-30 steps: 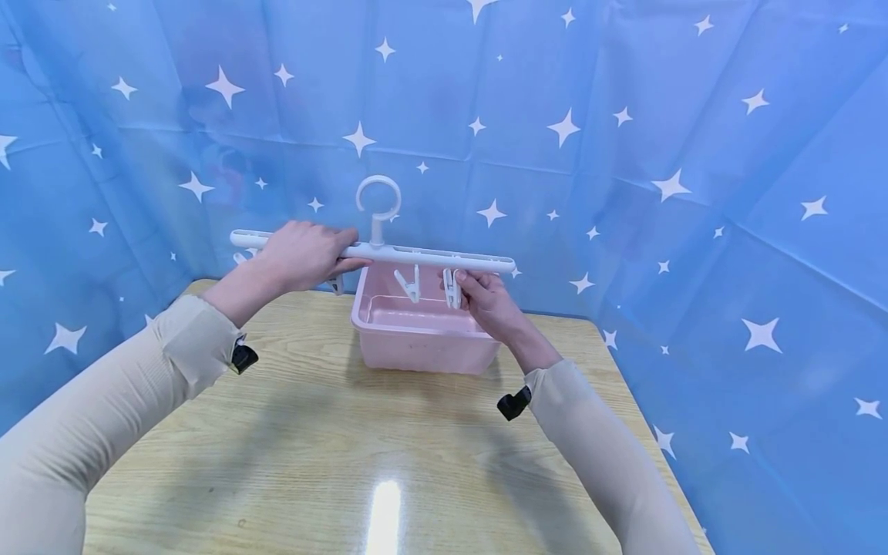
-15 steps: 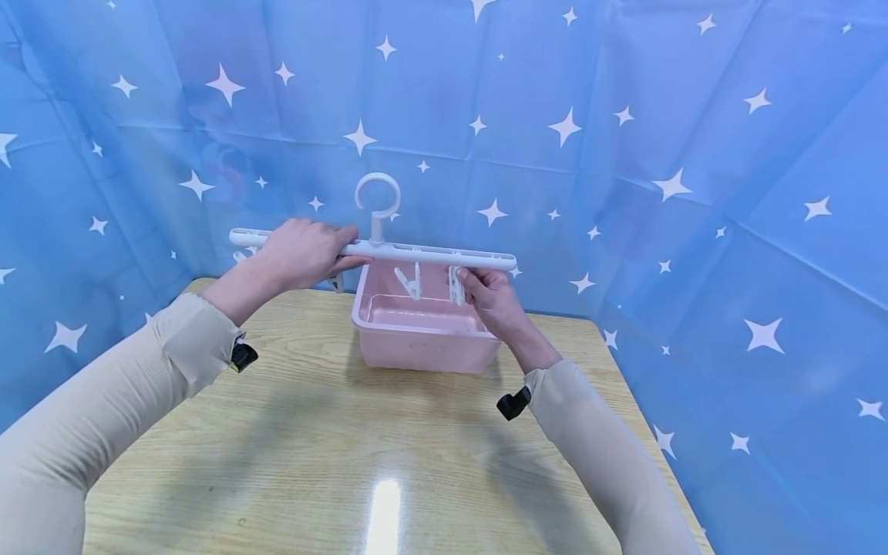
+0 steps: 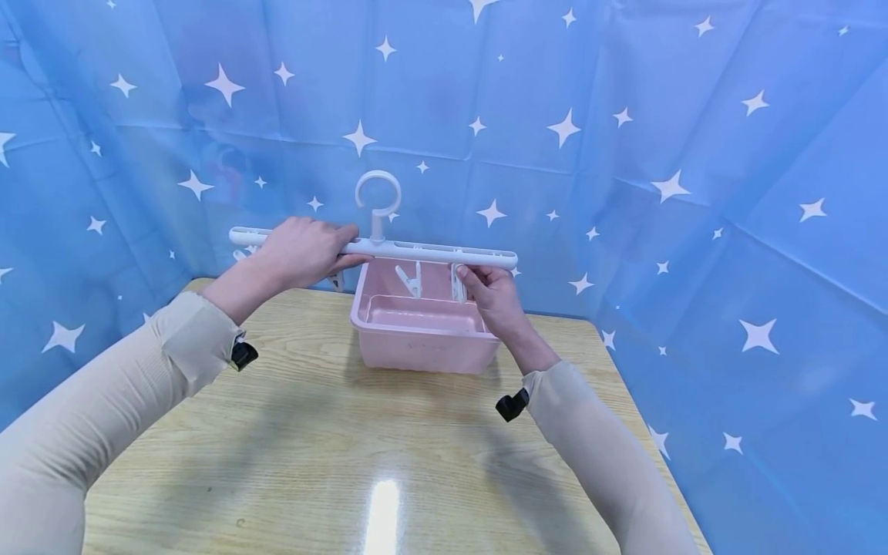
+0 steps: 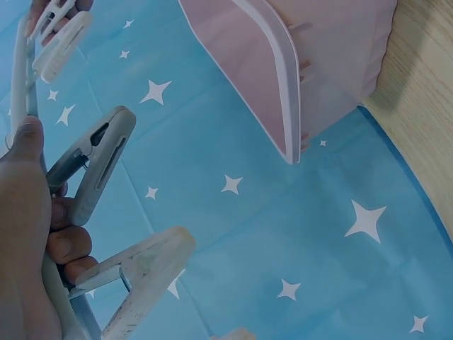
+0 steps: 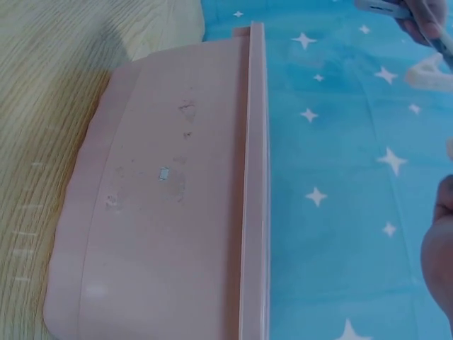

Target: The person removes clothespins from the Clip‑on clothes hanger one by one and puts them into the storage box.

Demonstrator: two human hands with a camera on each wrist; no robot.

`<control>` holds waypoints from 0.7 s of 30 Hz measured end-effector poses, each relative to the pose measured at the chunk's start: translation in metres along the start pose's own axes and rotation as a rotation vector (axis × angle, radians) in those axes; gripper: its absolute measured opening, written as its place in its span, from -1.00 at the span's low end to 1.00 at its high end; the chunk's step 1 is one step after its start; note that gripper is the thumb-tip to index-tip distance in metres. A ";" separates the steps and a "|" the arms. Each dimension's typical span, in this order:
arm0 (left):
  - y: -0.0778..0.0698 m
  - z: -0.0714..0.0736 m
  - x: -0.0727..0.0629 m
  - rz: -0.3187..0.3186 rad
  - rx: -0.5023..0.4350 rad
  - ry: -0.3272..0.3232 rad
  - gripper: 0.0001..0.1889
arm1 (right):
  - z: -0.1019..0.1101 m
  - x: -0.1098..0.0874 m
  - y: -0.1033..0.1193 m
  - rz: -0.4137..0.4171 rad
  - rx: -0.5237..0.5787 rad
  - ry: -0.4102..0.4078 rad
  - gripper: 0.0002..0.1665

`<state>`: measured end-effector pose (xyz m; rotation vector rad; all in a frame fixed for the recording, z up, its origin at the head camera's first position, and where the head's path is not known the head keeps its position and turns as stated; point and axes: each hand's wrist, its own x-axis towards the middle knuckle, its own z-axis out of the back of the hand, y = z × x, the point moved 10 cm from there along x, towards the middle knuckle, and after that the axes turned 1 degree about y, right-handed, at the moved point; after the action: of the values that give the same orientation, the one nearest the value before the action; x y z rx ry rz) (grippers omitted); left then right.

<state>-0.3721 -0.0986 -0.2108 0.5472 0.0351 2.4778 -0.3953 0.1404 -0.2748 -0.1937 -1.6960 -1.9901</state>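
Observation:
A white clip hanger with a ring-shaped hook and a long bar [image 3: 430,252] is held up in the air in the head view. My left hand [image 3: 305,250] grips the bar just left of the hook. Near the bar's right end, my right hand [image 3: 496,297] pinches a white hanging clip [image 3: 459,284] between thumb and fingers. Between the hands dangles another clip [image 3: 411,279]. The left wrist view shows a grey-white clip [image 4: 106,163] and a whiter clip [image 4: 141,280] beside my left fingers. Only part of my right hand [image 5: 440,248] shows in the right wrist view.
Behind and below the hanger, a pink plastic basin [image 3: 426,351] stands at the far side of the wooden table [image 3: 312,432]. Blue curtains [image 3: 430,92] with white stars rise behind the table and along both sides.
My right hand and the pinched clip have shifted slightly right and up. The bar's right end has risen a little, while my left hand keeps its grip.

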 end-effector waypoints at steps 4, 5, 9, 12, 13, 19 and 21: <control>0.000 0.000 -0.001 0.001 0.001 -0.006 -0.59 | 0.001 0.000 0.004 0.036 0.007 -0.033 -0.68; 0.001 0.000 -0.001 0.001 0.000 -0.007 -0.59 | 0.001 0.000 0.005 0.044 0.013 -0.044 -0.73; 0.001 0.001 -0.001 0.001 -0.003 -0.011 -0.57 | 0.002 0.000 0.007 0.076 0.049 -0.087 -0.77; 0.001 0.001 -0.001 0.000 -0.003 -0.013 -0.57 | 0.002 0.000 0.007 0.088 0.079 -0.111 -0.79; 0.001 0.001 -0.001 -0.001 -0.001 -0.013 -0.57 | 0.002 0.000 0.007 0.091 0.079 -0.118 -0.81; 0.002 0.001 0.000 0.008 0.001 -0.005 -0.57 | 0.004 0.000 0.006 0.089 0.071 -0.154 -0.93; 0.002 0.002 0.000 0.012 -0.003 -0.003 -0.57 | 0.005 0.000 0.006 0.090 0.070 -0.166 -0.94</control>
<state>-0.3722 -0.1008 -0.2090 0.5507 0.0267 2.4884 -0.3934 0.1444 -0.2682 -0.4137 -1.8225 -1.8904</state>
